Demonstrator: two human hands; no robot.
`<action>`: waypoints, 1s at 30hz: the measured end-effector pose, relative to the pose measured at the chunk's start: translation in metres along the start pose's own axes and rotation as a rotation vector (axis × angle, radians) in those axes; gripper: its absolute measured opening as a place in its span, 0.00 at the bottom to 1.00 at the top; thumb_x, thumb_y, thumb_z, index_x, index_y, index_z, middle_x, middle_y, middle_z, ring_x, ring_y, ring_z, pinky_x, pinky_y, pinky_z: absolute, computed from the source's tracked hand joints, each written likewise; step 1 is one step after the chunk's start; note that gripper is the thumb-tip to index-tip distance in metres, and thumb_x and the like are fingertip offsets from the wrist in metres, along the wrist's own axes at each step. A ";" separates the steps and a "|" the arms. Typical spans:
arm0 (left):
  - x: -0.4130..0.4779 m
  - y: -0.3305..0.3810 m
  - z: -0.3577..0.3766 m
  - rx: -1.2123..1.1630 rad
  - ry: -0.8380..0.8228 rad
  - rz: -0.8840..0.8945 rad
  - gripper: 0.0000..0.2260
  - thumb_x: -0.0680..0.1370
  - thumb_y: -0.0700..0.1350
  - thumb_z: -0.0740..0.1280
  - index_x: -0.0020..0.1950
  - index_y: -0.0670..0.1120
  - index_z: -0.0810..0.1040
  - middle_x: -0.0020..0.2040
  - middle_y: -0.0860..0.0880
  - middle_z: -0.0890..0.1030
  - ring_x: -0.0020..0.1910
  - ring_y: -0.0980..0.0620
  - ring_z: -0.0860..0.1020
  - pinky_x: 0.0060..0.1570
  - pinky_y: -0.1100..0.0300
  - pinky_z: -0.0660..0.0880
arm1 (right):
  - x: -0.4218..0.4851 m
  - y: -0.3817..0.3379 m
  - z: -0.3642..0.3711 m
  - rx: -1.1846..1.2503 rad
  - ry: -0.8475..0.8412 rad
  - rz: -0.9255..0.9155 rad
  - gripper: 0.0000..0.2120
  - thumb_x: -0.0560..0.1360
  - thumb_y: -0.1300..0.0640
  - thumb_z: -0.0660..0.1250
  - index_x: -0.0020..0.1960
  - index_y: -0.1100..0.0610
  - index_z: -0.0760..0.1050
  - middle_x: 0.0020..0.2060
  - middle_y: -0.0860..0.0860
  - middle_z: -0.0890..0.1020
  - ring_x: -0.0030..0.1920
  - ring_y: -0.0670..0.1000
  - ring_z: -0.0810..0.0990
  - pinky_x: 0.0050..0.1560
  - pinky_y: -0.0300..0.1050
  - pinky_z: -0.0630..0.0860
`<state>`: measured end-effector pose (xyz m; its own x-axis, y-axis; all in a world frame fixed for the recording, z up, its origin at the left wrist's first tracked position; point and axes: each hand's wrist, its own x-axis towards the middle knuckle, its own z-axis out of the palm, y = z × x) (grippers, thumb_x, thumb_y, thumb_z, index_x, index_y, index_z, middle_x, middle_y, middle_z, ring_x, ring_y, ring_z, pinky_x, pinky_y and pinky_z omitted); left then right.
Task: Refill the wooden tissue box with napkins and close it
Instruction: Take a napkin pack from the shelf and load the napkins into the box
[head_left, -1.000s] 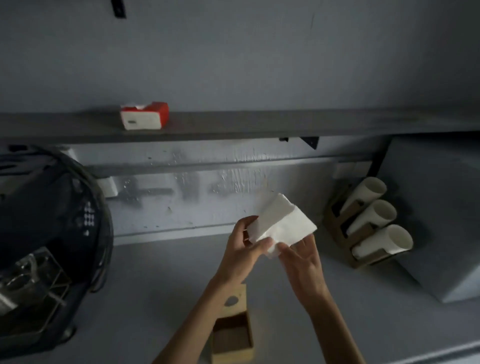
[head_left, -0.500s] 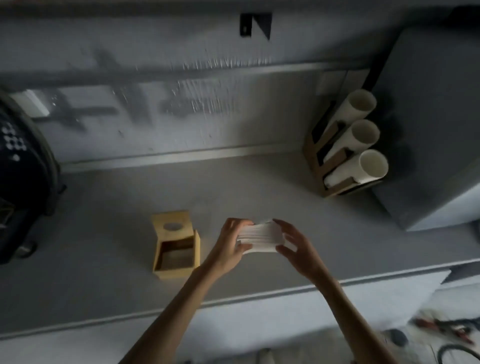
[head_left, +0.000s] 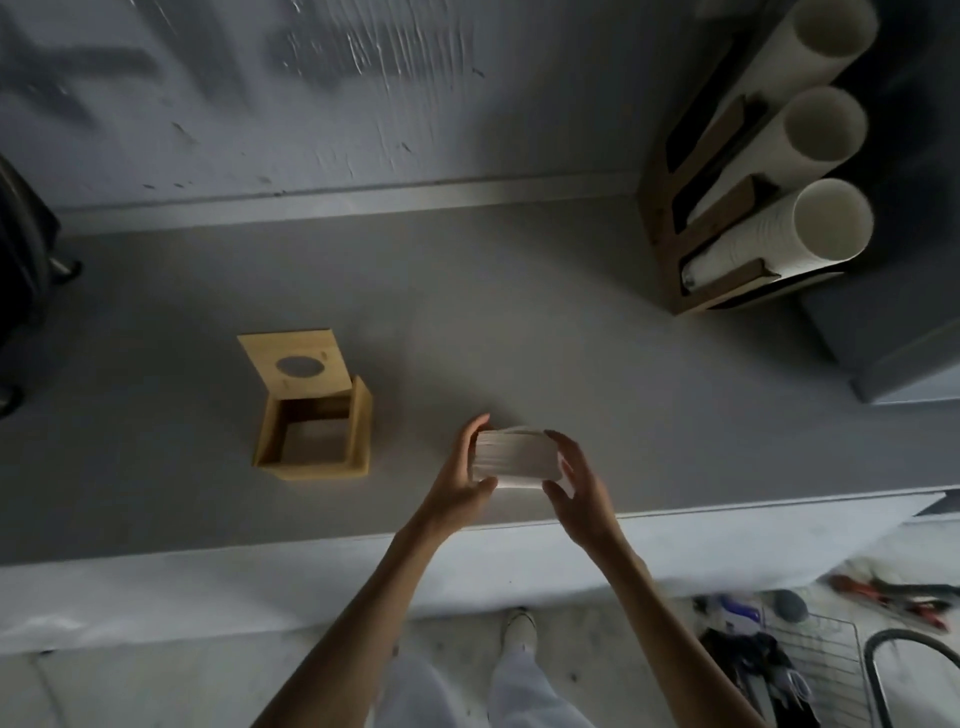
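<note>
The wooden tissue box (head_left: 358, 441) stands open on the grey counter (head_left: 519, 353), and I can see down to its bare bottom. Its hinged lid (head_left: 296, 366), with an oval hole in it, leans back at the far side. To the right of the box, a stack of white napkins (head_left: 517, 457) is held edge-on just above the counter. My left hand (head_left: 457, 483) grips the stack's left end and my right hand (head_left: 576, 483) grips its right end.
A wooden rack (head_left: 691, 244) with three stacks of white paper cups (head_left: 831, 223) stands at the back right beside a grey block (head_left: 904, 338). A dark appliance (head_left: 21, 260) sits at the left edge. Tools and a wire basket (head_left: 831, 649) lie on the floor below the counter's front edge.
My hands brought the napkin stack down from in front of the wall to just above the counter, turning it edge-on. The view tilted downward, so the box now lies left of my hands.
</note>
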<state>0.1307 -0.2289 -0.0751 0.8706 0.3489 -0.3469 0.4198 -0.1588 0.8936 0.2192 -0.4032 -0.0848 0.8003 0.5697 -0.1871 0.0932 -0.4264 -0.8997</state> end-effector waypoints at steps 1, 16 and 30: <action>0.000 -0.004 0.000 -0.010 -0.011 -0.022 0.38 0.72 0.36 0.69 0.73 0.63 0.57 0.67 0.55 0.72 0.67 0.55 0.72 0.66 0.56 0.72 | 0.000 0.000 0.002 0.002 -0.004 -0.004 0.33 0.72 0.72 0.64 0.72 0.49 0.64 0.69 0.46 0.71 0.70 0.45 0.70 0.73 0.42 0.65; -0.005 -0.009 0.027 -0.133 0.057 0.016 0.46 0.65 0.19 0.57 0.75 0.54 0.52 0.68 0.62 0.66 0.66 0.72 0.66 0.64 0.72 0.68 | -0.007 0.000 0.025 0.038 0.089 -0.043 0.38 0.73 0.73 0.65 0.77 0.57 0.53 0.73 0.49 0.64 0.73 0.46 0.63 0.75 0.45 0.62; 0.003 -0.004 0.013 0.079 -0.004 0.067 0.44 0.69 0.26 0.62 0.78 0.54 0.49 0.73 0.48 0.62 0.72 0.51 0.64 0.72 0.54 0.66 | -0.008 0.009 0.015 -0.114 0.087 -0.055 0.41 0.74 0.71 0.65 0.76 0.44 0.52 0.71 0.42 0.64 0.69 0.29 0.60 0.68 0.23 0.57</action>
<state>0.1348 -0.2392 -0.0830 0.8983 0.3318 -0.2882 0.3793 -0.2542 0.8897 0.2051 -0.4010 -0.0969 0.8402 0.5332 -0.0991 0.2013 -0.4762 -0.8560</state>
